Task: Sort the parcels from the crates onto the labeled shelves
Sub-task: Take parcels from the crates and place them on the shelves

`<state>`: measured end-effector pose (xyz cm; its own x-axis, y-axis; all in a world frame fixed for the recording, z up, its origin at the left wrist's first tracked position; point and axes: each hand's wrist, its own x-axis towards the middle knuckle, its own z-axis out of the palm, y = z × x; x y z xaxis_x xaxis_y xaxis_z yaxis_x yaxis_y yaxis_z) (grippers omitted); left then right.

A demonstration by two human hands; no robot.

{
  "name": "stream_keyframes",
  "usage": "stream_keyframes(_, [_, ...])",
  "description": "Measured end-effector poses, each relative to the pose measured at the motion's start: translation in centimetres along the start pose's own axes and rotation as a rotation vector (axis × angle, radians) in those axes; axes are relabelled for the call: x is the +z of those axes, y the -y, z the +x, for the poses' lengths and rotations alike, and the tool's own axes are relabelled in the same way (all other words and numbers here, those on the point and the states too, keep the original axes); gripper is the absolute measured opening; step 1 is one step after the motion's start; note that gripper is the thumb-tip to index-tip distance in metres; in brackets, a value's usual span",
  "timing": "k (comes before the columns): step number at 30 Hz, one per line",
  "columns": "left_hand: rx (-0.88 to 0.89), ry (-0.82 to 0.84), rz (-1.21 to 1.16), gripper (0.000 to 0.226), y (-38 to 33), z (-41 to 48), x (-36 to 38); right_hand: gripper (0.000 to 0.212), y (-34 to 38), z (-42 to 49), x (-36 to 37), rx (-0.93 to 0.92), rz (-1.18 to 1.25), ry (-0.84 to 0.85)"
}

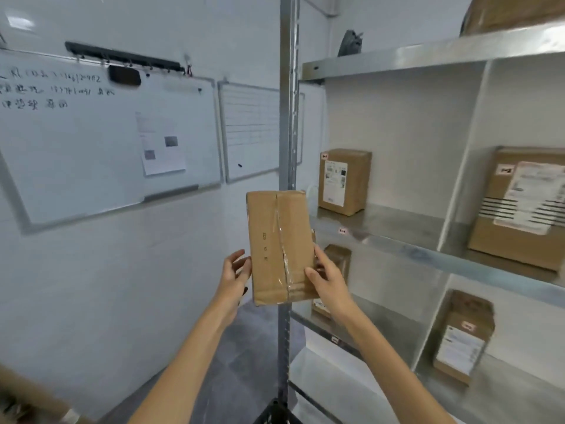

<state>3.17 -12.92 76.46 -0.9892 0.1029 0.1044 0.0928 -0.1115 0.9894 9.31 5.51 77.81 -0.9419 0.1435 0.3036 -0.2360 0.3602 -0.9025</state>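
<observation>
A brown cardboard parcel (279, 246), taped down its middle, is held upright in front of the shelf's metal post (289, 117). My right hand (327, 278) grips its lower right edge. My left hand (234, 275) rests against its lower left edge with fingers spread. The metal shelf unit (397, 237) stands to the right, with a small label (342, 231) on the front lip of its middle shelf.
Labelled parcels stand on the shelves: one (344, 180) on the middle shelf left bay, one (519, 206) in the right bay, others (464, 335) below. Whiteboards (101, 139) hang on the left wall. A cardboard edge (27, 402) shows at the bottom left.
</observation>
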Motion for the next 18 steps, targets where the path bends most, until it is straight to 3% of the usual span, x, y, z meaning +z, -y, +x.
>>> stream_keyframes(3, [-0.009, 0.166, -0.095, 0.036, -0.9, -1.9, 2.6, 0.051, 1.2, -2.7, -3.0, -0.015, -0.057, -0.130])
stream_keyframes(6, [-0.028, 0.429, -0.249, 0.078, -1.4, -3.8, 6.1, 0.054, 2.3, -5.5, -5.8, -0.033, -0.116, -0.235])
stream_keyframes(8, [-0.051, 0.504, -0.289, 0.090, -2.3, -5.2, 8.8, 0.056, 3.2, -7.3, -7.7, -0.058, -0.105, -0.302])
stream_keyframes(14, [0.000, 0.481, -0.291, 0.060, -4.0, -8.0, 16.0, 0.041, 5.4, -11.8, -14.2, -0.106, -0.104, -0.439])
stream_keyframes(18, [0.053, 0.599, -0.210, 0.078, -4.6, -9.7, 19.7, 0.020, 5.4, -14.3, -18.6, -0.040, 0.055, -0.537])
